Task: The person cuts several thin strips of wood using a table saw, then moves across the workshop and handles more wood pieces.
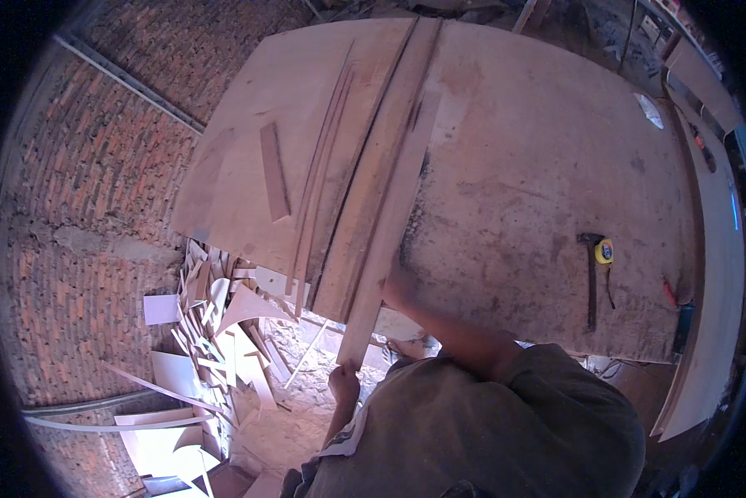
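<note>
A long narrow wooden plank (pixel 390 207) lies lengthwise on the big plywood worktable (pixel 522 174), its near end sticking out past the table's front edge. My left hand (pixel 344 383) grips that overhanging end from below. My right hand (pixel 396 286) rests against the plank's right edge at the table's front edge. Next to the plank on its left lie a second long board (pixel 365 191) and several thin wooden strips (pixel 319 183). A short flat piece of wood (pixel 274 170) lies further left on the table.
A hammer (pixel 591 282) and a yellow tape measure (pixel 604 251) lie at the right of the table. A tall board (pixel 713 274) leans along the right side. Offcuts of white and pale sheet (pixel 215 332) litter the floor by the brick wall (pixel 82 207).
</note>
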`<move>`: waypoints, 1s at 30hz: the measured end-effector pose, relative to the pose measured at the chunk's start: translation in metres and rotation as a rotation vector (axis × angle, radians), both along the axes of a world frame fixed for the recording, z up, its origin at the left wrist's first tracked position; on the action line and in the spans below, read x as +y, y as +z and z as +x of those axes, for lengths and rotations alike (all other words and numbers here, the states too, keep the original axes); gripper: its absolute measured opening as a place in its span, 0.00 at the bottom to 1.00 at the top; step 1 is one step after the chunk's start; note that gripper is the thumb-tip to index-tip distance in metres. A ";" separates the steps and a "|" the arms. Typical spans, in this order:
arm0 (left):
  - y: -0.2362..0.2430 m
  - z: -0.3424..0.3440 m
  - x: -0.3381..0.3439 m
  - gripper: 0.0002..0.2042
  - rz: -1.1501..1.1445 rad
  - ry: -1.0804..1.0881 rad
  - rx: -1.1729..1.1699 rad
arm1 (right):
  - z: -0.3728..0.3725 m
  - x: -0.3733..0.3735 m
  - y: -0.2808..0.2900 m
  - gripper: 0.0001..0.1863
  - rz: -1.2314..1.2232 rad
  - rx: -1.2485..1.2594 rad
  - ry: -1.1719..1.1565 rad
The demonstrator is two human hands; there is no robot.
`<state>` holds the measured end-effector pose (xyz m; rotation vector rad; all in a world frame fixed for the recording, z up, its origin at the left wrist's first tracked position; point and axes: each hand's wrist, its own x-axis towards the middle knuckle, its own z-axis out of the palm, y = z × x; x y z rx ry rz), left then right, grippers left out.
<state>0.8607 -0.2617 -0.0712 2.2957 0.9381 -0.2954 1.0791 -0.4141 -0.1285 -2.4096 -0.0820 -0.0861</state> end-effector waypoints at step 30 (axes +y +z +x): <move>0.041 0.095 -0.007 0.14 0.080 -0.181 -0.157 | -0.053 -0.029 0.095 0.38 -0.209 0.148 0.320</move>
